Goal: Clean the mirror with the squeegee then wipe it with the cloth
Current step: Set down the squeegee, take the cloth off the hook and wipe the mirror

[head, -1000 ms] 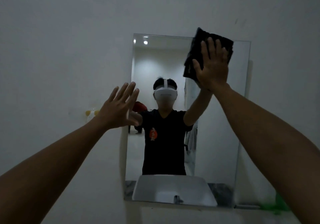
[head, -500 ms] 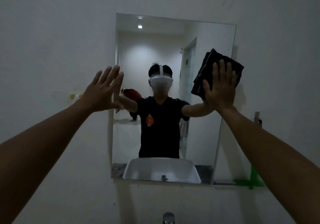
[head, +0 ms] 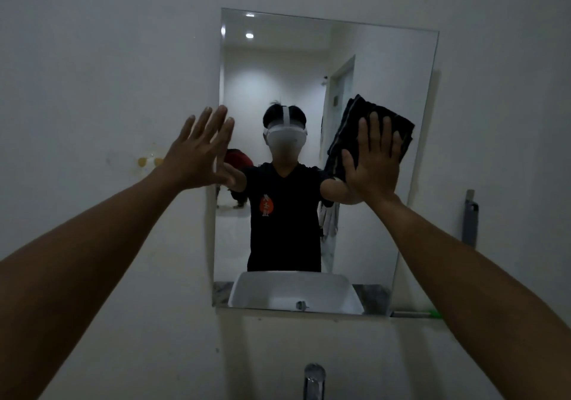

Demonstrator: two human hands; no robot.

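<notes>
Cloth under flat right hand near mirror's right edge.

Both bare arms reach forward and up, hands raised flat with palms facing away.

The left hand is spread open, fingers straight and slightly fanned, thumb angled out to the right, its forearm running up from the lower left. The right hand is flat with fingers together and pointing up, thumb out to the left, palm pressed forward, wrist bent back, its forearm rising from the lower right.
</notes>
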